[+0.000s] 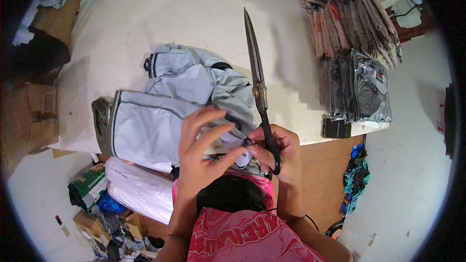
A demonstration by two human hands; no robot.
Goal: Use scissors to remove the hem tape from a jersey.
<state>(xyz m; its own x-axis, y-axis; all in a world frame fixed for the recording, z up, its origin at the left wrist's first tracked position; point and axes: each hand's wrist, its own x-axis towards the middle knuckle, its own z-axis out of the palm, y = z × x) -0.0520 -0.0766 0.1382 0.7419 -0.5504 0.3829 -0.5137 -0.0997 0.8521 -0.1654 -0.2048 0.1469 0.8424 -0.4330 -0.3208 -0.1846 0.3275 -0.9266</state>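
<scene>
A light grey garment [160, 111] with dark contrast stitching lies bunched on the table's near edge, part of it hanging over toward me. My right hand [281, 150] holds large dark metal scissors [257, 77], their blades pointing away from me and looking nearly closed. The same hand's fingertips pinch a dark-stitched edge of the garment. To its left, my left hand [201, 150] hovers over the cloth with fingers spread; its thumb tip comes close to the pinched spot. Whether that thumb touches the cloth, I cannot tell.
On the white table [194, 19], stacks of bagged garments [349, 19] fill the far right. A dark phone-like object [336, 128] lies by the right front edge. Cardboard boxes [29, 116] stand at left. Below left are a white plastic-wrapped roll [138, 189] and assorted bags.
</scene>
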